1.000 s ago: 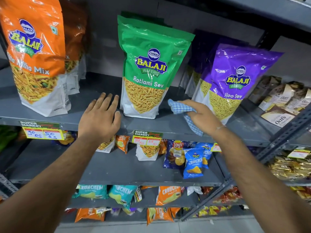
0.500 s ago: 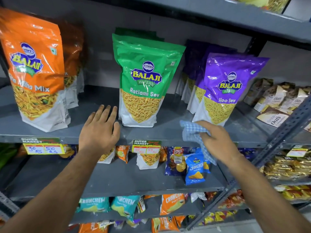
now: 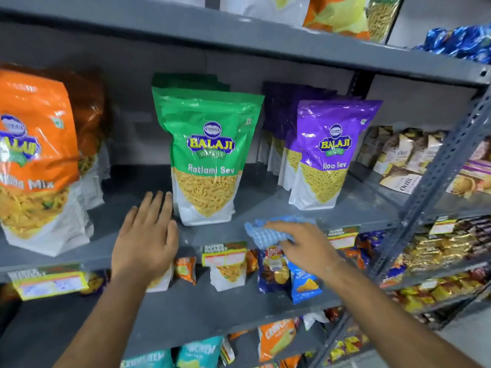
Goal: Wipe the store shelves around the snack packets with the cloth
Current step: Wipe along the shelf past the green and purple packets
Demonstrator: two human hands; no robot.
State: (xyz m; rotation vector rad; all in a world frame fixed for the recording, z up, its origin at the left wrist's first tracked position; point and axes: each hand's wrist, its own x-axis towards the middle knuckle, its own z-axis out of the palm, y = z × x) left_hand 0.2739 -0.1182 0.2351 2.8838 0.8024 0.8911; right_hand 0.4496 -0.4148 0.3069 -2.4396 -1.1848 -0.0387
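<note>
Blue and white checks show on the cloth (image 3: pixel 268 231), and I have it bunched under my right hand (image 3: pixel 305 248), with my fingers closed over it. It sits on the front edge of the grey shelf (image 3: pixel 356 211), in the bare spot between the green packet (image 3: pixel 208 155) and the purple packet (image 3: pixel 328 152). It is near both bags but touches neither. My left hand (image 3: pixel 146 235) is open and flat, holding nothing. It rests on the shelf edge just beside the bottom of the green packet. I cannot tell if a fingertip touches the bag. I think I am in the middle of wiping the front strip of this shelf. The picture is a bit blurry, so I cannot see any dust or dirt. Next I think the cloth should slide along the bare shelf and go around the bags, not into them. The bags stand upright and look light, so a bump could tip one over. The orange packet (image 3: pixel 37 160) stands far to the left, and the shelf near it looks like it needs a wipe too.
</note>
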